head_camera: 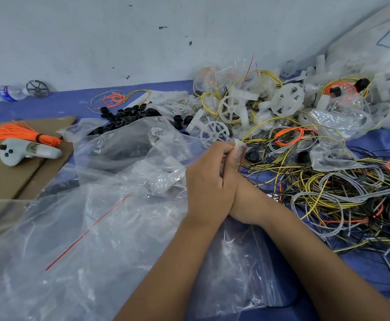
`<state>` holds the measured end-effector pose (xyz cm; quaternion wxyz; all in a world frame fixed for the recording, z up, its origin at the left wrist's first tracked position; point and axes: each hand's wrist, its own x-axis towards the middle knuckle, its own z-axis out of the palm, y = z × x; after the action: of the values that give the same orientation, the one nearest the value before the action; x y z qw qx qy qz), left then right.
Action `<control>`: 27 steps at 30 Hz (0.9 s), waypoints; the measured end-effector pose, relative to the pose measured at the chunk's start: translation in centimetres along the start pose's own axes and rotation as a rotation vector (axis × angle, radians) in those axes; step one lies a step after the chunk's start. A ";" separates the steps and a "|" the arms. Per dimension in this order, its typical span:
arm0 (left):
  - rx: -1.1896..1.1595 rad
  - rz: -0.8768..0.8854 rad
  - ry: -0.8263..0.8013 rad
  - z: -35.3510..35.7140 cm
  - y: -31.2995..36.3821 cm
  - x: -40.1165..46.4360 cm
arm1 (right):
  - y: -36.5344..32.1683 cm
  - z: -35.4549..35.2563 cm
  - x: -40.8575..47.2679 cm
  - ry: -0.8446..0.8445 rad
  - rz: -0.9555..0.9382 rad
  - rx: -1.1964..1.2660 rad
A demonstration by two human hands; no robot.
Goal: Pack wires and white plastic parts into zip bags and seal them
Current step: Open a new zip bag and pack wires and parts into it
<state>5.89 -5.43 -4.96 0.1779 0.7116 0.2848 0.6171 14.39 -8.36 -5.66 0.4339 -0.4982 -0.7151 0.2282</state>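
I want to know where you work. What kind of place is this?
Probably a small workshop or factory packing bench. A tangled heap of yellow, black and grey wires, a pile of white plastic spoked wheels and many clear plastic zip bags cover the blue table, as if kits are being bagged by hand.

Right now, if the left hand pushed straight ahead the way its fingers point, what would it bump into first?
Probably the small zip bag both hands pinch, since the left hand already touches it. Beyond that, likely a white plastic wheel; depth is hard to judge.

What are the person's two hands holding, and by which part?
Both hands, left hand and right hand, pinch a small clear zip bag by its red-striped seal edge.
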 end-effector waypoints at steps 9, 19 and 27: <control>0.025 -0.305 -0.129 0.3 -1.3 0.3 | 0.8 -1.4 0.2 0.183 0.126 -0.350; 0.118 -0.534 -0.169 0.6 -3.1 0.5 | 1.2 -4.2 2.2 0.581 0.303 -0.585; 0.237 -0.373 -0.291 0.5 -2.8 0.2 | 1.6 -7.1 8.3 0.134 0.400 -1.023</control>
<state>5.84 -3.12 -6.57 0.2429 0.7439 0.4529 0.4272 20.23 -0.86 0.07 0.1292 -0.7850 -0.5972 -0.1024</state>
